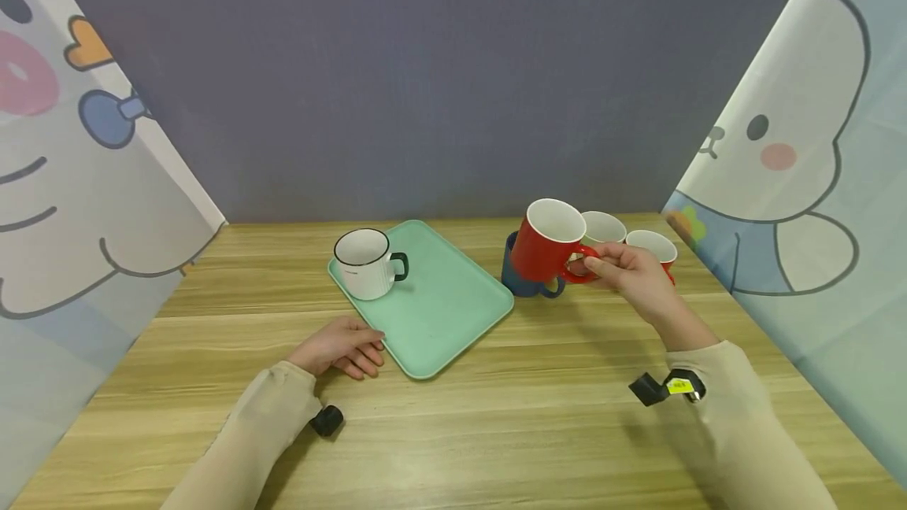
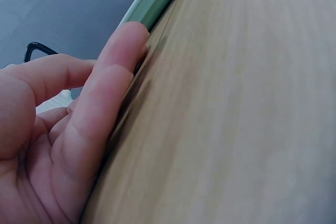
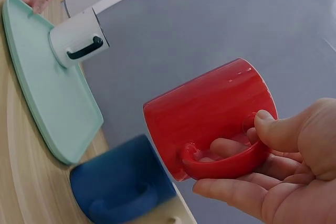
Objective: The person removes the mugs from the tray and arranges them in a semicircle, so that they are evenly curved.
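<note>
My right hand (image 1: 627,274) grips the handle of a red mug (image 3: 210,114) with a white inside, holding it up off the table. In the head view the red mug partly covers a blue mug (image 1: 523,282) that stands behind it. My left hand (image 1: 345,346) rests at the near left edge of a green tray (image 1: 439,313), its fingers relaxed and touching the rim. A white mug (image 1: 364,278) with a black rim and black handle stands upright on the tray's left part.
Right of the blue mug, a mug with a white inside (image 1: 604,227) stands at the back, mostly hidden. Beside it is another red mug (image 1: 652,246), partly behind my right hand. A grey wall (image 1: 439,85) closes off the table's (image 1: 482,431) far edge.
</note>
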### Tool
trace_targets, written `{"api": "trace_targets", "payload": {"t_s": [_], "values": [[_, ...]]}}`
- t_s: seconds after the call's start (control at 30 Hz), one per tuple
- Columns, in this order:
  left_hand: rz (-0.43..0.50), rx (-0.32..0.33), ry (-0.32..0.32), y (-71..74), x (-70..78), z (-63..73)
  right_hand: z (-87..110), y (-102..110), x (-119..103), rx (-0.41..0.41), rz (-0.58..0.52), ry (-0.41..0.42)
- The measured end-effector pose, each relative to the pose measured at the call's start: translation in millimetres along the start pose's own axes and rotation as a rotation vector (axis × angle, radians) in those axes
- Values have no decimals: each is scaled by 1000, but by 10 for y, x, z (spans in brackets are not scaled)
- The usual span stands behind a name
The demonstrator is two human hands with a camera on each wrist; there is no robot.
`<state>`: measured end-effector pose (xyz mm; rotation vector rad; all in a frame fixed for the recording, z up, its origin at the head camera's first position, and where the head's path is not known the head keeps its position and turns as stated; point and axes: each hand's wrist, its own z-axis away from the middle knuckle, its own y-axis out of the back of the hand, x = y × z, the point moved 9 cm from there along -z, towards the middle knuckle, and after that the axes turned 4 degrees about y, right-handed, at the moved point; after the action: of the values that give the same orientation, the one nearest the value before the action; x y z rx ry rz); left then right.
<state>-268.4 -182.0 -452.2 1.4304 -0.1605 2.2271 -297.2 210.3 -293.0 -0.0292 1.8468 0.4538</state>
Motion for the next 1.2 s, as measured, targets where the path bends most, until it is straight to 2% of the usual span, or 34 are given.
{"api": "trace_targets", "payload": {"t_s": [0.17,0.4,0.47,0.7,0.93,1.03,1.2], "values": [[-3,-1,-2,-7,9,7,50,114,29,20,-33,15],[-8,-2,-5,-12,19,4,129,283,36,36,-138,49],[-7,-3,-3,-12,16,0,160,346,39,51,-115,42],[-6,0,-3,-6,13,3,271,567,53,112,66,3],[-7,2,0,-15,0,-5,357,743,98,139,-38,13],[-9,4,4,-9,-7,-8,398,813,110,145,-25,3],[-13,6,9,3,-7,-4,474,910,123,149,-99,12]]}}
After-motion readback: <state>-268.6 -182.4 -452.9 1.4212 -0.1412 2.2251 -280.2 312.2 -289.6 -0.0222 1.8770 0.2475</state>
